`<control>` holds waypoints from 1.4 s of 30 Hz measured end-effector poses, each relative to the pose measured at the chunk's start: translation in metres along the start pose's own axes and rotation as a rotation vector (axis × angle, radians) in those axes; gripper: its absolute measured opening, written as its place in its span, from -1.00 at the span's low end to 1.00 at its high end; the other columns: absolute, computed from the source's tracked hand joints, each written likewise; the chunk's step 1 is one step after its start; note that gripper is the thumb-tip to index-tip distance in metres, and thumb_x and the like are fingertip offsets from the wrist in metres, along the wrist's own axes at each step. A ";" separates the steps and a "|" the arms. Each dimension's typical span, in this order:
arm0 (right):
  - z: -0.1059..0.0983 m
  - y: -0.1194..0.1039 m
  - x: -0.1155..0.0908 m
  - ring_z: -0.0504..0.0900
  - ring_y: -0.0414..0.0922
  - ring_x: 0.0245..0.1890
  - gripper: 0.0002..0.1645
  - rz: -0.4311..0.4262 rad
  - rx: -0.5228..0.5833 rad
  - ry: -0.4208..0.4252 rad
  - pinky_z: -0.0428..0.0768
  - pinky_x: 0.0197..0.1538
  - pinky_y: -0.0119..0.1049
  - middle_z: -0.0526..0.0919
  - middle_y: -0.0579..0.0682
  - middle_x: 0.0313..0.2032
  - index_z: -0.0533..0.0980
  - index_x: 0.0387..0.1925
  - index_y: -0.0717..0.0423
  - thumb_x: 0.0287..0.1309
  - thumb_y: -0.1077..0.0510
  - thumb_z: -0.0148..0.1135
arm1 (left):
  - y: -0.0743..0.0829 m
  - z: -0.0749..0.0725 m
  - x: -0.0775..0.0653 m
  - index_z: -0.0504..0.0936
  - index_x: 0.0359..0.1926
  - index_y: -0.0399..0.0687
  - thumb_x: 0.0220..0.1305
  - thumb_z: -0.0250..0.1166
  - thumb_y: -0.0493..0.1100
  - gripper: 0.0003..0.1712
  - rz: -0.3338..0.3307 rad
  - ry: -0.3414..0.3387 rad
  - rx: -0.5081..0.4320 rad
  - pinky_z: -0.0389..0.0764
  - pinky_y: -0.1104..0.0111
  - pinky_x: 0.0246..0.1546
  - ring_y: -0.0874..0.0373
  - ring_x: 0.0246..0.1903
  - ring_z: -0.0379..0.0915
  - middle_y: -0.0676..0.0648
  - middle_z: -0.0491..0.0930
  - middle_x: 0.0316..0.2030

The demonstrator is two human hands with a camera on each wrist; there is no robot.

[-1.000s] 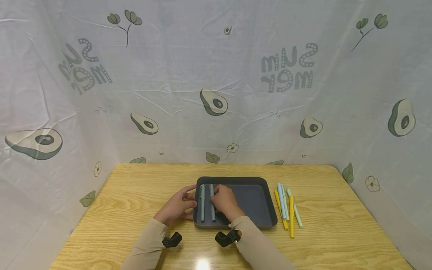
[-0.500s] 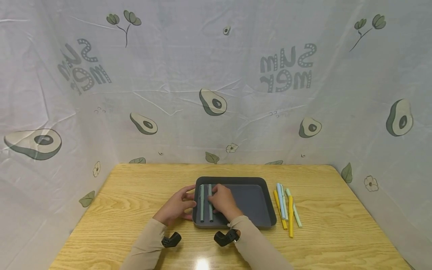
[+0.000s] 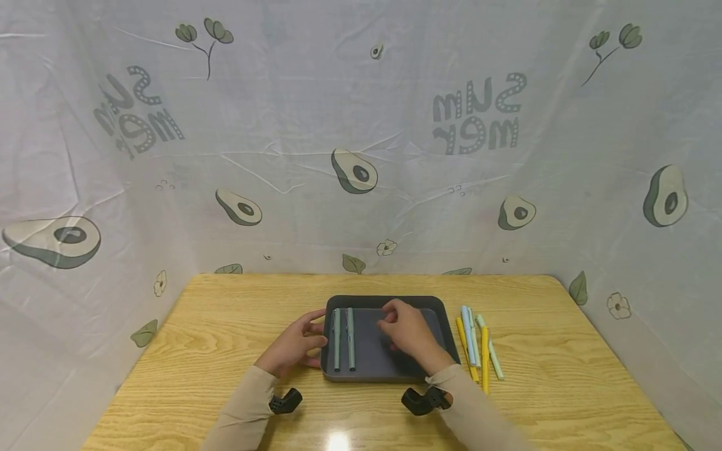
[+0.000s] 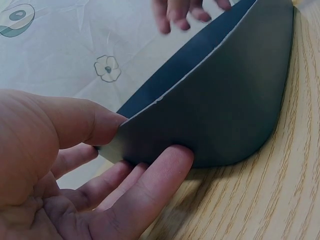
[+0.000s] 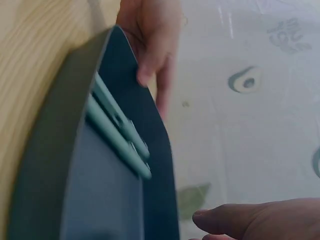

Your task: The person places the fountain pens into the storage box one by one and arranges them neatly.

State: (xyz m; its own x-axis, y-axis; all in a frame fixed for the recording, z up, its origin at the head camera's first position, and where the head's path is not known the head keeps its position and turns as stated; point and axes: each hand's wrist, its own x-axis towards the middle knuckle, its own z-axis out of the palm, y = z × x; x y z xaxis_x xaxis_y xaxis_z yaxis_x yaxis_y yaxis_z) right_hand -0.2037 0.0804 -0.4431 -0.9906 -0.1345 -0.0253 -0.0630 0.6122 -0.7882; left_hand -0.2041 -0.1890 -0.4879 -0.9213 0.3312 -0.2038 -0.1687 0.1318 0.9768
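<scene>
My left hand [image 3: 296,343] holds the left side of a dark grey tray [image 3: 395,378]. In the left wrist view, the thumb lies at the tray's rim and the fingertips [image 4: 172,157] touch its outer wall. Two grey-green pens with clips lie side by side along the tray's left end: the outer pen [image 3: 337,341] and the inner pen [image 3: 351,341]. Above the tray's middle hovers my right hand [image 3: 414,332], apart from the pens, its fingers loosely bent around nothing. Only part of that hand shows in the right wrist view.
Right of the tray, several pens lie loosely together on the wooden table [image 3: 237,313]: a light blue pen [image 3: 468,335], pale green ones such as this pen [image 3: 492,351], and a yellow pen [image 3: 485,360]. A printed curtain [image 3: 282,156] hangs behind.
The inner pen has shifted slightly left, nearer the outer one. My right hand has let it go and moved right over the tray. The left hand stays at the tray's side.
</scene>
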 end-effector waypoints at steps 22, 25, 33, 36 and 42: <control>-0.150 0.103 -0.038 0.66 -0.02 -0.29 -0.59 0.064 -0.148 0.110 0.73 -0.36 -0.20 0.60 0.19 -0.15 0.47 0.17 0.40 0.43 0.20 0.23 | 0.003 -0.001 -0.004 0.22 0.58 -0.06 0.40 0.26 -0.37 -0.20 0.002 0.033 0.025 0.78 0.03 -0.30 -0.07 -0.03 0.58 -0.39 0.40 0.25; -0.158 0.118 -0.039 0.67 -0.02 -0.32 -0.58 0.102 -0.132 0.086 0.75 -0.32 -0.16 0.58 0.22 -0.15 0.46 0.15 0.44 0.43 0.20 0.21 | 0.004 -0.001 -0.004 0.21 0.58 -0.06 0.40 0.26 -0.37 -0.21 0.006 0.029 0.027 0.78 0.03 -0.29 -0.07 -0.03 0.58 -0.39 0.40 0.25; -0.161 0.141 -0.041 0.59 -0.07 -0.34 -0.55 0.186 -0.116 0.022 0.64 -0.36 -0.21 0.65 0.20 -0.16 0.48 0.09 0.48 0.42 0.14 0.23 | 0.001 -0.002 -0.003 0.20 0.58 -0.08 0.40 0.25 -0.37 -0.20 0.008 0.006 0.024 0.78 0.03 -0.28 -0.09 -0.01 0.57 -0.40 0.39 0.24; -0.159 0.146 -0.042 0.60 -0.08 -0.34 -0.55 0.208 -0.080 -0.003 0.65 -0.34 -0.22 0.65 0.18 -0.18 0.48 0.08 0.49 0.41 0.15 0.24 | -0.001 -0.001 -0.003 0.20 0.59 -0.06 0.41 0.24 -0.37 -0.21 0.009 -0.001 0.023 0.78 0.03 -0.27 -0.10 0.00 0.56 -0.40 0.39 0.23; -0.154 0.147 -0.044 0.59 -0.08 -0.36 -0.55 0.232 -0.023 -0.012 0.66 -0.33 -0.20 0.65 0.17 -0.23 0.47 0.07 0.52 0.41 0.17 0.22 | 0.000 0.000 -0.002 0.19 0.59 -0.07 0.42 0.24 -0.36 -0.21 0.014 -0.007 0.030 0.78 0.04 -0.26 -0.09 0.00 0.58 -0.40 0.39 0.24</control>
State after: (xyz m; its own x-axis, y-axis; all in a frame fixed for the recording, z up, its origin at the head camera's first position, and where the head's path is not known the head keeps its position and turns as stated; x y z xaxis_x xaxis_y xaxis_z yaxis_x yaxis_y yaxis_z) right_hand -0.1877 0.2967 -0.4634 -0.9773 0.0024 -0.2118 0.1633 0.6454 -0.7462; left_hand -0.2021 -0.1897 -0.4879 -0.9209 0.3401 -0.1905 -0.1447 0.1554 0.9772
